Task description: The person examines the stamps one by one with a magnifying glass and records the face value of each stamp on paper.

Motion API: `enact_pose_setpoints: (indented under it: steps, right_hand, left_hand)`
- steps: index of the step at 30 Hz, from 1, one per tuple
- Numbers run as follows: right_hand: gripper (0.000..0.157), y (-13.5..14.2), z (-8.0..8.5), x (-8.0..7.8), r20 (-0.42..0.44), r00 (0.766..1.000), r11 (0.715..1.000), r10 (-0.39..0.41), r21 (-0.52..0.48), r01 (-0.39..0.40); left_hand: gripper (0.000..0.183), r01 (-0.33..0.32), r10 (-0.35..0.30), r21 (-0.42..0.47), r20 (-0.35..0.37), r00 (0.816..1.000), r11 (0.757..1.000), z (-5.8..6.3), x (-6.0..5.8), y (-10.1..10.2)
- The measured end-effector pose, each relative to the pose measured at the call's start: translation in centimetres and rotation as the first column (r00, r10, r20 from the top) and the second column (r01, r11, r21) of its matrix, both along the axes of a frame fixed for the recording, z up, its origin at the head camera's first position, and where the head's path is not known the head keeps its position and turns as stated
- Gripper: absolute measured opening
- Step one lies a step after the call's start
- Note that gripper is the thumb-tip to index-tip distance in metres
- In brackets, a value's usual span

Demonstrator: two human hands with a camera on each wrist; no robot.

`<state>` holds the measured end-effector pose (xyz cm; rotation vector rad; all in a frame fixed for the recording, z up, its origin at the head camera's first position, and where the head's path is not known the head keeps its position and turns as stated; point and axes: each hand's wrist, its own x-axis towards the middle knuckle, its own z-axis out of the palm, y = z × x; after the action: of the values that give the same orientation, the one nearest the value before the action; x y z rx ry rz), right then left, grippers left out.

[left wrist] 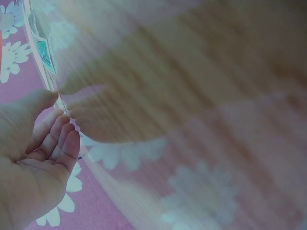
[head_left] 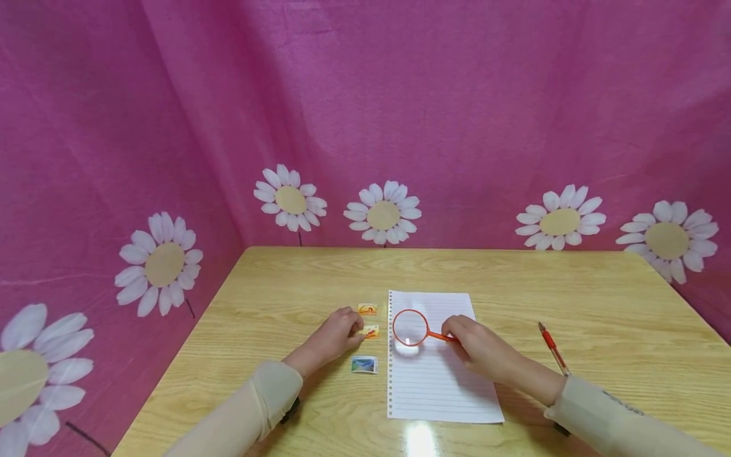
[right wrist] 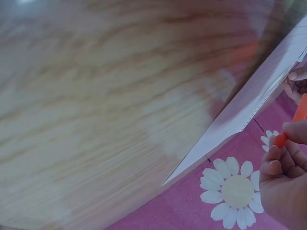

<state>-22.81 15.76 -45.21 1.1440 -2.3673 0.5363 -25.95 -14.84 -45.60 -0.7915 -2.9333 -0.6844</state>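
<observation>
My right hand (head_left: 476, 343) holds a red-rimmed magnifying glass (head_left: 436, 334) by its handle, the lens over the upper left of a lined sheet of paper (head_left: 445, 393). In the right wrist view, thumb and fingers pinch the orange-red handle (right wrist: 280, 139). Left of the paper, my left hand (head_left: 337, 333) has its fingertips at the left edge of a small yellow-orange stamp (head_left: 372, 331) and seems to pinch it. Another yellow-orange stamp (head_left: 367, 309) lies just beyond. Nearer the front is a blue-green stamp (head_left: 364, 364), also visible in the left wrist view.
A red pen (head_left: 551, 343) lies on the wooden table (head_left: 297, 273), to the right of the paper and beside my right forearm. Behind the table and along its left side hangs a magenta cloth (head_left: 457, 127) with white flowers.
</observation>
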Motion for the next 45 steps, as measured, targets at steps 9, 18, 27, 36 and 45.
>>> enact_pose_setpoints:
  steps: [9,18,27,36,45]
  right_hand:
    - [0.031,1.0,0.2,0.2,-0.005,1.0,1.0,-0.014,0.005,0.014]
    - [0.033,2.0,0.1,0.5,-0.017,0.999,1.0,-0.027,0.002,0.027]
    - [0.034,3.2,0.3,0.8,0.004,0.998,0.998,-0.055,0.015,0.055]
    - [0.034,4.4,0.1,1.0,0.002,0.997,0.997,-0.075,0.028,0.075]
    - [0.035,5.5,0.2,1.2,-0.005,0.996,0.995,-0.093,0.027,0.093]
  left_hand:
    - [0.014,0.019,-0.019,-0.004,-0.042,0.999,1.0,-0.1,0.1,-0.1]
    - [0.013,0.02,-0.019,0.02,-0.013,1.0,1.0,0.0,0.1,-0.1]
    - [0.013,0.015,-0.015,0.0,-0.049,0.999,1.0,0.1,0.3,-0.1]
    - [0.013,0.01,-0.01,-0.006,-0.025,1.0,1.0,0.0,0.4,0.0]
    - [0.013,0.018,-0.018,0.003,-0.026,0.999,1.0,0.0,0.3,0.0]
